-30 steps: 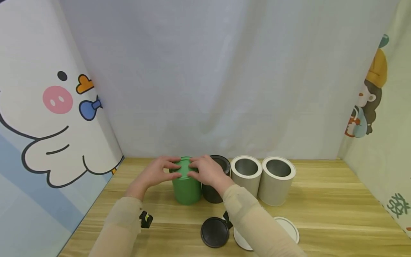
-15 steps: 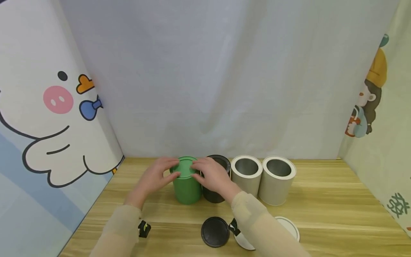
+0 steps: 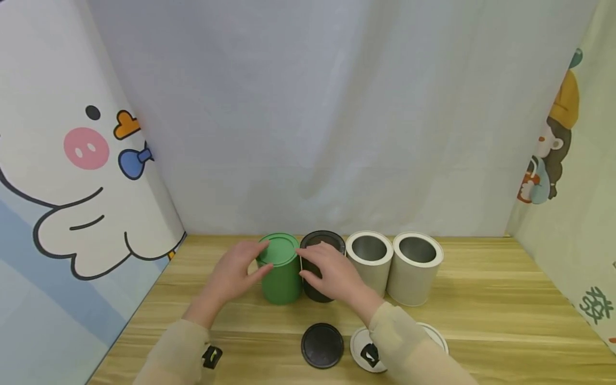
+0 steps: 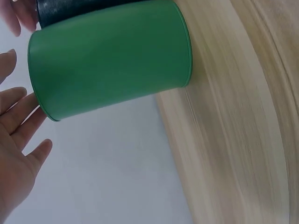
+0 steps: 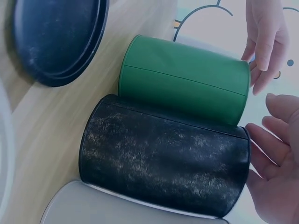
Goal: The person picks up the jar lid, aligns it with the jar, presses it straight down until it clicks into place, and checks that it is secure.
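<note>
L grip [image 3: 235, 271] & R grip [image 3: 335, 271] farther apart; grn lid [image 3: 280, 250] more exposed.

Surface [image 3: 269, 342]: We see yellow-brown wood with long stripes.
Green can [image 3: 282, 283]: It stands straight at the row's left end, and we see its top is covered.
Black can [image 5: 163, 158]: It stands right beside the green one.
Inner white can [image 3: 372, 275]: It comes next, and we can peek into its open top.
End white can [image 3: 413, 280]: It is open too.
Black lid [image 3: 322, 346]: We see it lying flat in front of the black can.
Left white lid [image 3: 357, 347]: It lies flat beside the black lid.
Right white lid [image 3: 436, 337]: We see only part of it.
</note>
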`<state>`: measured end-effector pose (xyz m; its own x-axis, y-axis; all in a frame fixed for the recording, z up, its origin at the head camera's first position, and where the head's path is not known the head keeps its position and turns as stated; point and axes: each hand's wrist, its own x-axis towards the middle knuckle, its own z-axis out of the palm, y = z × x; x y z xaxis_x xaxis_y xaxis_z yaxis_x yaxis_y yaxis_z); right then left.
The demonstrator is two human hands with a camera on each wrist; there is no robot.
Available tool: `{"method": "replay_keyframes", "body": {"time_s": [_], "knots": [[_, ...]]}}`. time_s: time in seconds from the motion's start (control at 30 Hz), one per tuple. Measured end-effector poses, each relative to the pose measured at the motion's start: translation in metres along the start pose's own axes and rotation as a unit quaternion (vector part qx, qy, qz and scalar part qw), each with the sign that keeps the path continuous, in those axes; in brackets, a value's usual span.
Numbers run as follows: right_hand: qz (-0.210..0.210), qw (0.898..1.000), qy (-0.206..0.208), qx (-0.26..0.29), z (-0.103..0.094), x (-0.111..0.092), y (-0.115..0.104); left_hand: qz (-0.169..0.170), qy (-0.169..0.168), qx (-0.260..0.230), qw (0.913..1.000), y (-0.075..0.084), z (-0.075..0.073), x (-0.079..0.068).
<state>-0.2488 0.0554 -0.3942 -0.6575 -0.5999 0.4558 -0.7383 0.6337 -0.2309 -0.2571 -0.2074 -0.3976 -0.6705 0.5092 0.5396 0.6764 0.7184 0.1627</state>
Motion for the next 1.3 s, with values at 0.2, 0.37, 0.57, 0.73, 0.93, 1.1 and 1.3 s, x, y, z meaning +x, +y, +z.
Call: {"method": "replay_keyframes", "body": {"time_s": [0.2,0.37,0.57,0.73,0.93,1.1,1.3], "knots": [[-0.022,1.0,0.018,0.006,-0.008,-0.018,0.003,0.007,0.007,0.001,1.0,0.013,-0.001,-0.004],[-0.044,0.998,0.046,0.023,-0.011,-0.034,0.007,0.002,0.005,-0.011,0.9999,0.026,-0.003,-0.007],[-0.069,0.993,0.084,0.041,-0.016,-0.05,0.009,0.001,0.0,-0.025,0.9997,0.044,-0.005,-0.013],[-0.075,0.992,0.089,0.056,-0.018,-0.062,0.01,0.034,0.023,-0.029,0.9987,0.055,-0.002,-0.019],[-0.079,0.992,0.069,0.071,-0.013,-0.079,0.015,0.074,0.056,-0.042,0.9948,0.065,0.009,-0.025],[-0.082,0.993,0.059,0.065,-0.008,-0.09,0.018,0.095,0.055,-0.038,0.9932,0.072,0.019,-0.031],[-0.083,0.993,0.053,0.059,-0.005,-0.099,0.021,0.107,0.024,-0.05,0.9927,0.079,0.033,-0.039]]}}
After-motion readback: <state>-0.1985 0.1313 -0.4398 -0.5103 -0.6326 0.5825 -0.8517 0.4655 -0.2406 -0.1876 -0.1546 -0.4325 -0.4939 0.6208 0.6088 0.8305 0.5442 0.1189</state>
